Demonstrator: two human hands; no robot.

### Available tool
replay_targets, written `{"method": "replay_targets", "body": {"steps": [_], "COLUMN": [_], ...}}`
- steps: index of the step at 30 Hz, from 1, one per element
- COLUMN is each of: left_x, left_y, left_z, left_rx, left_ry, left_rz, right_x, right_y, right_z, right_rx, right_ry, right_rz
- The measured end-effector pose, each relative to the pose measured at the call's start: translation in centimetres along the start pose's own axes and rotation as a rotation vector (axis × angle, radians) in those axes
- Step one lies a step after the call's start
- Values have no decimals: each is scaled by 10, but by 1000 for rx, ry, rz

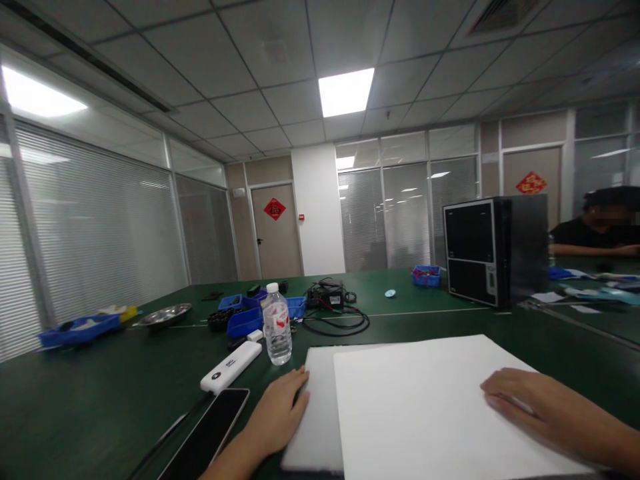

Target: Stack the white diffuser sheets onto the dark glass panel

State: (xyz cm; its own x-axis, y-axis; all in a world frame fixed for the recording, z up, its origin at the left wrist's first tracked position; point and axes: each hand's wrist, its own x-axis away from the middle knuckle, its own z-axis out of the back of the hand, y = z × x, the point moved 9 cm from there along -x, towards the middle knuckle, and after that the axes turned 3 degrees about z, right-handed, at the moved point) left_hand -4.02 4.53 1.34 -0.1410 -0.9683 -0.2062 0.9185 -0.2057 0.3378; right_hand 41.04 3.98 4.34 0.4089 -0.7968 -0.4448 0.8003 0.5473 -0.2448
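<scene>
White rectangular sheet [410,413] lies on a flat grey panel [316,417], to the right of and nearer than a clear plastic bottle [279,337] with a white cap. The person's right hand [530,400] rests on the sheet, a narrow gap between thumb and fingers; the left hand [281,412] touches the panel's left edge, thumb parted from fingers, though whether it grips cannot be told. Left of the bottle lie a white oblong device [231,367] with a black cable and, nearer, a black-screened phone [213,430]. Just behind and left of the bottle, blue plastic bins [245,324] cluster, their contents too blurred to name. Farther left sit a shiny round metal dish [165,315] and a long blue tray [83,335] holding white and dark items. Beyond the bottle, to its right, black cables [345,327] coil; farther right, a small blue basket [427,280] holds tangled reddish strands beside a black-and-silver computer tower [473,253]. At far right sits a co-worker in a black top [575,231].
</scene>
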Motion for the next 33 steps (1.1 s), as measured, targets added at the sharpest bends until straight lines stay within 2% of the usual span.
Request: {"method": "replay_targets", "body": {"steps": [2,4,7,12,19,25,30,33], "left_x": [0,-1,-2,-5,-9,-10,-12,-14], "left_y": [0,1,1,-4,-6,-7,-5,-3], "left_z": [0,0,-1,-4,-8,-8,-12,-12], "left_rx": [2,8,20,65,52,63,-45,-66], "left_ry": [1,2,3,27,15,12,-41,-31], "left_rz": [1,-2,-10,-5,-13,5,30,22], "right_x": [2,3,3,3,11,16,16,15], "right_y": [-1,-7,-27,-56,-54,-59,-62,-59], "right_z": [-15,-22,-26,-27,-35,-45,-53,-52], "right_rx": [-42,-78,-95,-111,-134,-61,-79,-85], "right_ry": [-172,-243,-254,-201,-405,-494,-439,-409], "right_rz": [-12,-16,22,139,154,167,192,223]}}
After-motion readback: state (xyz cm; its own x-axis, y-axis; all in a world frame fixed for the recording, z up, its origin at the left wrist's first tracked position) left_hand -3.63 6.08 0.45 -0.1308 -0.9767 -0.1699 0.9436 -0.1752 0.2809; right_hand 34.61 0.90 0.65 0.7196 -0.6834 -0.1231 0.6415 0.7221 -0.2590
